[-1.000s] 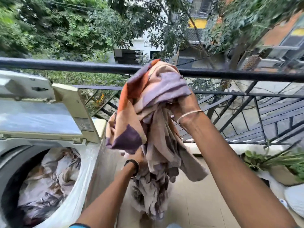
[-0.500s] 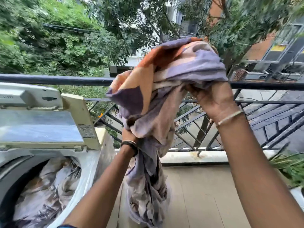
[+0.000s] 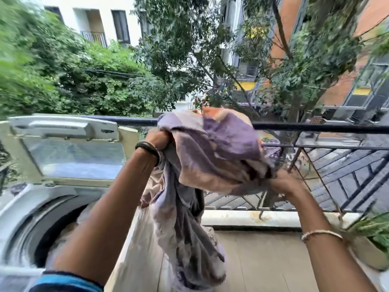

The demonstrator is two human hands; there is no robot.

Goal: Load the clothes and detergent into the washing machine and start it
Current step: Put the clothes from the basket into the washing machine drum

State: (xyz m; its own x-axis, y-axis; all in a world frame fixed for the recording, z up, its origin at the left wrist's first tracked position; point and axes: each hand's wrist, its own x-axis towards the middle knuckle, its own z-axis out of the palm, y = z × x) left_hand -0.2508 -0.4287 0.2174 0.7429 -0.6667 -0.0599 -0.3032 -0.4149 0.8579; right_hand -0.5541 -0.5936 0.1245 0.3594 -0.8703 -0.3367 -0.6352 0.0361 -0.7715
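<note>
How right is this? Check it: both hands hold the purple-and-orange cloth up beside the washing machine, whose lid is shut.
Not quite: the head view shows the lid of the washing machine raised open, not shut. The left hand and right hand do hold the purple-and-orange cloth up beside it.

Cloth (image 3: 210, 157): purple-orange-beige print, bunched between left hand (image 3: 159, 140) and right hand (image 3: 282, 183), tail hanging below the grip. Washer (image 3: 19, 209): white top-loader, lid (image 3: 73, 157) raised, down-left of grip, pale laundry (image 3: 81, 214) inside.
</note>
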